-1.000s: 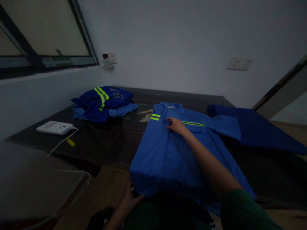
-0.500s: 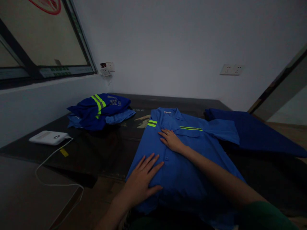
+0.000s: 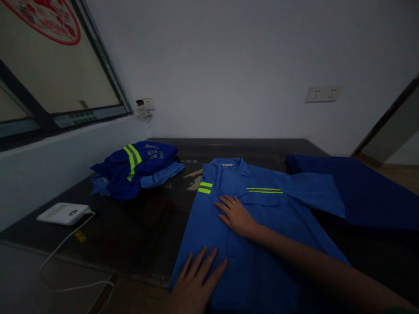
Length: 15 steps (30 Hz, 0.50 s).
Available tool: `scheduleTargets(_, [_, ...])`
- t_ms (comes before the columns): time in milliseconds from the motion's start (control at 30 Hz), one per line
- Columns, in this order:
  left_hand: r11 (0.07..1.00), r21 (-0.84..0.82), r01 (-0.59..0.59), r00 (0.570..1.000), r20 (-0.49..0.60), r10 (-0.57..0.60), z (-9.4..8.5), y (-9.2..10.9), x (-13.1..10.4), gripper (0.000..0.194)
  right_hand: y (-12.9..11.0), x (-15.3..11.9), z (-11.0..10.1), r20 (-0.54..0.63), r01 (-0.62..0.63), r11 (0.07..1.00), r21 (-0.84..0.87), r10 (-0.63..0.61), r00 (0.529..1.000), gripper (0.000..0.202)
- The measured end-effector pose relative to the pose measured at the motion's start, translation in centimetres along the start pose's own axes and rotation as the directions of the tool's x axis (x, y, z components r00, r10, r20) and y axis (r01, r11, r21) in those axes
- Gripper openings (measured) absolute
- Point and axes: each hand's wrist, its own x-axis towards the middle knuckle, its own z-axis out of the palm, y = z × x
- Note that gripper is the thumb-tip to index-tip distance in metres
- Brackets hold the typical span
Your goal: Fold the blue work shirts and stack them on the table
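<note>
A blue work shirt [image 3: 268, 244] with yellow-green reflective stripes lies front up on the dark table, collar away from me. Its left side is folded inward, while the sleeve on the right stretches outward. My right hand [image 3: 236, 214] rests flat on the chest beside the button placket, fingers spread. Nearer to me, my left hand [image 3: 196, 279] lies on the shirt's left part with its fingers apart, and the picture's lower edge cuts off its wrist. Neither hand grips the cloth. The shirt's hem is out of view.
On the dark table [image 3: 147, 237], a crumpled pile of blue garments [image 3: 137, 168] lies at the back left. A white device [image 3: 63, 213] with a white cable [image 3: 62, 237] sits near the left edge. Folded dark-blue cloth [image 3: 353, 192] lies on the right, under the sleeve's end.
The camera view has tilted up, so the shirt and hands appear lower. Both hands stay on the shirt in nearly the same places, fingers still spread.
</note>
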Motion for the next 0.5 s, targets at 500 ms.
scheduleTargets(500, [0.931, -0.346, 0.113, 0.864, -0.428, -0.264, -6.3, -21.6, 28.4, 0.017, 9.6, 6.8, -5.7, -0.051, -0.46, 0.866, 0.198, 0.478, 0.877, 0.029])
